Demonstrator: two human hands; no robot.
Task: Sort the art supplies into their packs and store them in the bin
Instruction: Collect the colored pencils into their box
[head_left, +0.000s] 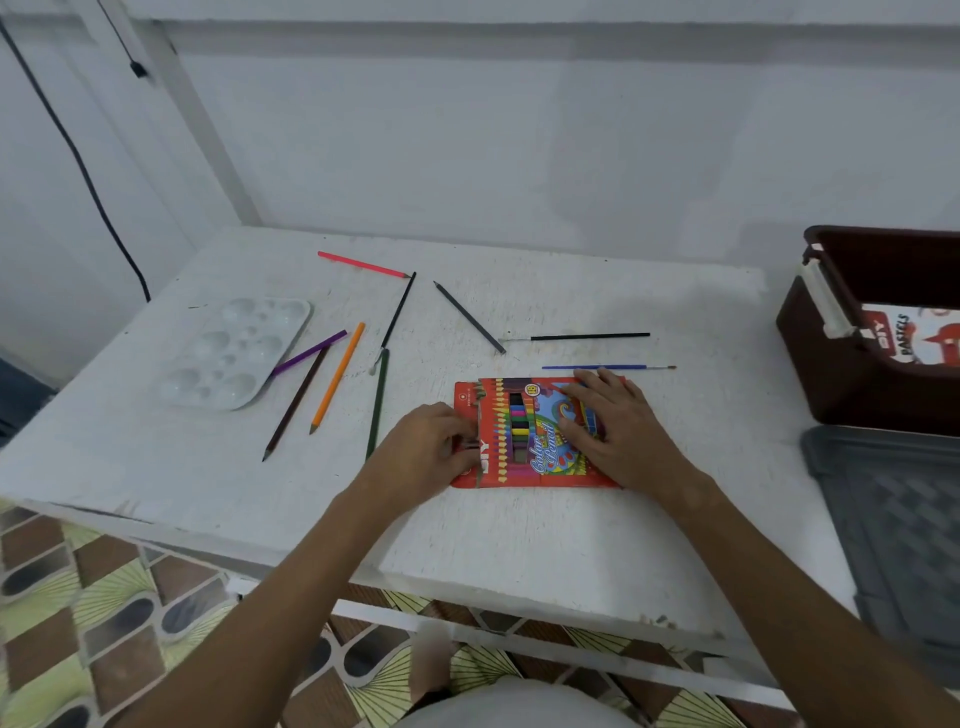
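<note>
Pinching the pencil pack's (535, 434) open left end, the left hand (428, 449) sits nearer the loose pencils (337, 376) lying lengthwise upper-left, while the right hand (618, 426) presses flat.

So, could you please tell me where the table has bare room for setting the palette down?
Bare: the near strip of table in front of the pencil pack, and the patch between pack and brown bin. Crowded: the far left, where loose pencils fan beside the palette, and the brushes behind the pack.
</note>
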